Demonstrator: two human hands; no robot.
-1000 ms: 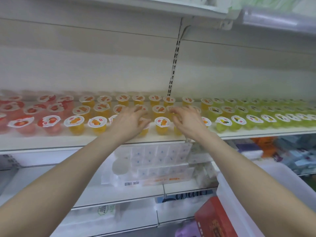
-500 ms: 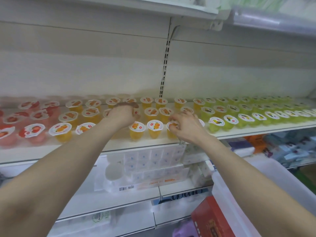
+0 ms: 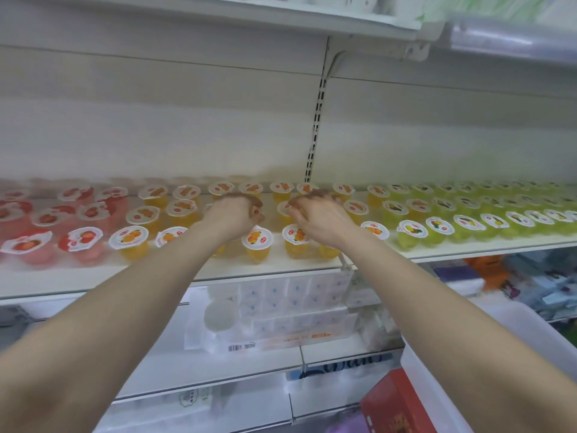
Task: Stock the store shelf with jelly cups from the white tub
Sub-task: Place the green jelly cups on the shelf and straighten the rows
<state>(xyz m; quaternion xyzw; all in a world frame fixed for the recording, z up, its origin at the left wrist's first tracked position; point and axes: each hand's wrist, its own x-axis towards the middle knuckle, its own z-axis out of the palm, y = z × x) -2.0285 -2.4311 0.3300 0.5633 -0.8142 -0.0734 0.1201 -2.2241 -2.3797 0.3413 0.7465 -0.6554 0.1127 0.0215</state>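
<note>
We reach both arms over the shelf (image 3: 281, 270). Our left hand (image 3: 232, 214) curls its fingers down around an orange cup (image 3: 256, 210) in the middle row. Our right hand (image 3: 321, 215) also curls over the orange cups (image 3: 295, 237), though we cannot tell whether its fingers pinch one. Cups stand in three rows: red cups (image 3: 82, 242) at left, orange in the middle, green cups (image 3: 440, 229) at right; blur prevents an exact count. Lid writing is unreadable. The white tub (image 3: 512, 326) sits at lower right, beside a red box (image 3: 396, 407). Below the shelf lies one pack of tissues (image 3: 281, 307) bearing a barcode.
</note>
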